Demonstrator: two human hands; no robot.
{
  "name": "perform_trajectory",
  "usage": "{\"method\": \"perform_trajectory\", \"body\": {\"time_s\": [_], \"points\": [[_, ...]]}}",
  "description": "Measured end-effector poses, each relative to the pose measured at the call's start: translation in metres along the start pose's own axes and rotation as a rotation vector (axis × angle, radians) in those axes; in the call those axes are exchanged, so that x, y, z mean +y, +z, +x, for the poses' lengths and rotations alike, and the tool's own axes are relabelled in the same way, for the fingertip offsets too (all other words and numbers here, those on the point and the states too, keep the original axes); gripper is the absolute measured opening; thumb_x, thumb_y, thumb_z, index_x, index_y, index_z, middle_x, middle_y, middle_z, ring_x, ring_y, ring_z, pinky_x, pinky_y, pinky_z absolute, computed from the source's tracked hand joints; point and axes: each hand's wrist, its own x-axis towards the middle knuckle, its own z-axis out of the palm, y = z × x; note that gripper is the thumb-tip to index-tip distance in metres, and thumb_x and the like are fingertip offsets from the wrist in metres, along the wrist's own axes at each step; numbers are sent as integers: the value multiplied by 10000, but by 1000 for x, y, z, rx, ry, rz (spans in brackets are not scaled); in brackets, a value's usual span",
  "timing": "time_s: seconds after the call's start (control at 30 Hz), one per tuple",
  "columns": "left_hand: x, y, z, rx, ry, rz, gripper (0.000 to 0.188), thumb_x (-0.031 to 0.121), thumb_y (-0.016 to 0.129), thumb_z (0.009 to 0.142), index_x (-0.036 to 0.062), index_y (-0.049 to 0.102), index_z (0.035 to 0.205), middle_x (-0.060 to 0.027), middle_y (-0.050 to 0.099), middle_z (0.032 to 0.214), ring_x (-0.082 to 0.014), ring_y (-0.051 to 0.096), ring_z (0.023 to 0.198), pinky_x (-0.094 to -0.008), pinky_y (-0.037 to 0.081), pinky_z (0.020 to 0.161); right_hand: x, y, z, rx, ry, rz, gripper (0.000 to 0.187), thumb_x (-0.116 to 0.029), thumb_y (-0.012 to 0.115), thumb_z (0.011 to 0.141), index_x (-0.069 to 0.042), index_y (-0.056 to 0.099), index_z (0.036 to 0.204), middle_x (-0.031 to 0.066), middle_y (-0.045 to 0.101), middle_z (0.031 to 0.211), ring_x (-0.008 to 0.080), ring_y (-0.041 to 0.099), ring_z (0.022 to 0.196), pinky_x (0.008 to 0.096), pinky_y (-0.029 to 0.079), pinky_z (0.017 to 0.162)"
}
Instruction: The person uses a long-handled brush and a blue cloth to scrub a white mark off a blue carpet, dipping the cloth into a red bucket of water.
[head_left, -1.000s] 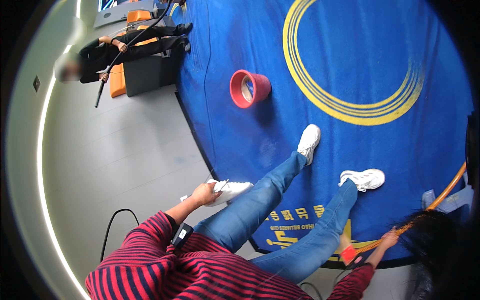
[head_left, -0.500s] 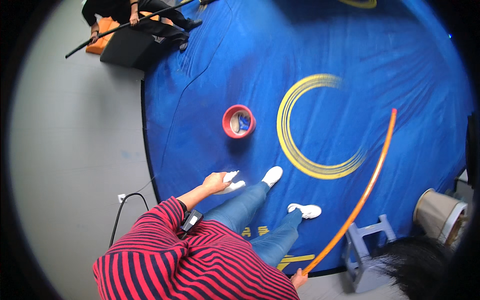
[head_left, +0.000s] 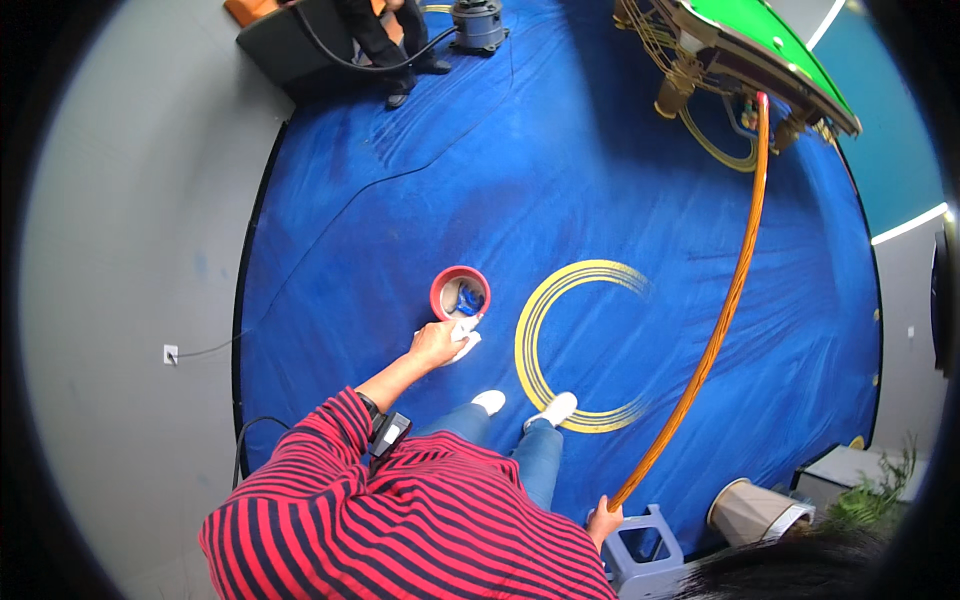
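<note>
Since half a second ago, view swung; my left hand (head_left: pixel 436 343) now grips white cloth (head_left: pixel 466 333) right at red bucket (head_left: pixel 460 293) rim. Right hand (head_left: pixel 603 519) clamps orange pole (head_left: pixel 722 300). Cloth not in bucket yet.

no packages, labels, signs or lit screens show clearly. the only likely candidate is a small dark device (head_left: pixel 388 432) strapped at the left wrist, beside the striped sleeve; whether it has a screen cannot be told.
</note>
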Motion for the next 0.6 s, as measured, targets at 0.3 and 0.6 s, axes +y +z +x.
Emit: {"method": "perform_trajectory", "body": {"time_s": [0.3, 0.6], "points": [[15, -59, 1, 421, -128, -442, 289, 273, 645, 734, 55, 615, 920, -101, 646, 716, -227, 644, 687, -354, 500, 631, -121, 36, 109, -246, -413, 19, 195, -136, 661, 722, 5, 540, 662, 78, 481, 512, 161, 453, 469, 341, 396, 475], [26, -126, -38, 804, -373, -859, 270, 319, 588, 833, 58, 637, 877, -43, 645, 715, -60, 409, 403, -231, 341, 405, -209, 57, 165, -685, -846, -313, 216, -236, 657, 707, -74, 533, 637, 139, 535, 565, 326, 556, 545, 386, 427, 496]]}}
